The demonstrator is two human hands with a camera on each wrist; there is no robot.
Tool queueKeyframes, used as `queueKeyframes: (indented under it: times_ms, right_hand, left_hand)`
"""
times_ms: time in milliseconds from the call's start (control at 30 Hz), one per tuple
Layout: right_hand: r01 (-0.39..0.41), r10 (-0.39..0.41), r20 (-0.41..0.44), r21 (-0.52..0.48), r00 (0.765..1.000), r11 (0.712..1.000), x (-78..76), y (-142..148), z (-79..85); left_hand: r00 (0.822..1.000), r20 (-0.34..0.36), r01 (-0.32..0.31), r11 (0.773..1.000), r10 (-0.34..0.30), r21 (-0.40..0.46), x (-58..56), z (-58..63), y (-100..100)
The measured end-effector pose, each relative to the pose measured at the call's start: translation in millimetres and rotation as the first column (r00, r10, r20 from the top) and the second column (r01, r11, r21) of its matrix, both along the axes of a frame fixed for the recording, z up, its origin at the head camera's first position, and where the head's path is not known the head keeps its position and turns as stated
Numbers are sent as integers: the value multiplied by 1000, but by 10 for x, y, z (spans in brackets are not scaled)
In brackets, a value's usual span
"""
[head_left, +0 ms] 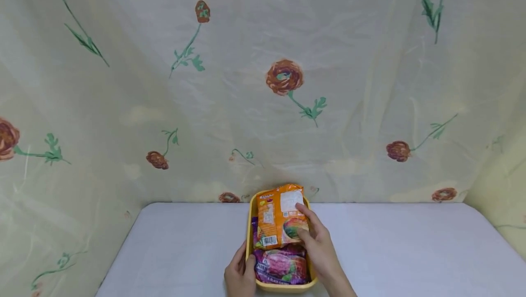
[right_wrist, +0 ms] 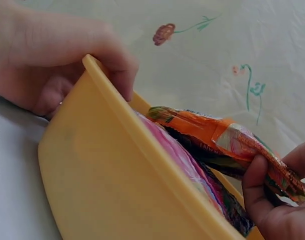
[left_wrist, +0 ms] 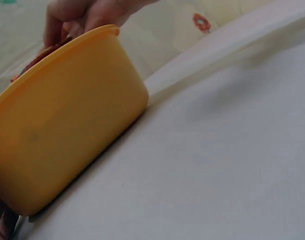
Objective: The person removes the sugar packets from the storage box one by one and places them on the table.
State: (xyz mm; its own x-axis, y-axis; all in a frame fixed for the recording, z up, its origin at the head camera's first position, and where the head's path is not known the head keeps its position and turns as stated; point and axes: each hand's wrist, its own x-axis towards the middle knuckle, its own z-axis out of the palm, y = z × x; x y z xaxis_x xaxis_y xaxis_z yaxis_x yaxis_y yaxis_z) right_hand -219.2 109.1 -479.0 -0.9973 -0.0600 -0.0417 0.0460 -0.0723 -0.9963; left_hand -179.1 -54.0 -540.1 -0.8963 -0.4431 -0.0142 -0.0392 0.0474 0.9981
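Observation:
A yellow plastic tub with rounded corners stands on the white table. My left hand grips its left wall, the thumb hooked over the rim, as the right wrist view also shows. In the tub lies a purple packet with pink pictures on it. Above it an orange packet, printed with a fruit picture, a white label and a barcode, slants across the far half of the tub. My right hand pinches this packet by its right edge, thumb on one face.
White cloth covers the table on both sides of the tub. A pale curtain printed with red flowers hangs right behind the far table edge and along both sides.

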Motion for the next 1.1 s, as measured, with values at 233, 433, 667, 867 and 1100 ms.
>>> queueKeyframes:
  times_ms: [233,433,667,867,1100]
  right_hand:
    - [-16,16,-37,-4,999,1000,8,63,38]
    - [-4,3,-29,-25,1000,1000,26,94,39]
    - [23,-23,-8,-1,1000,1000,17,147,81]
    - [20,-20,5,-9,1000,1000,6,239,121]
    - [26,-24,27,-52,999,998,-14,371,138]
  left_hand:
    - [996,-44,-73,997,74,26,6,7,66]
    - [990,-44,-137,991,137,11,33,8,83]
    - [972,-67,-224,975,223,-4,36,3,86]
    - [970,-62,-235,972,234,-12,45,2,79]
    - [968,-95,-236,970,230,-51,32,-31,60]
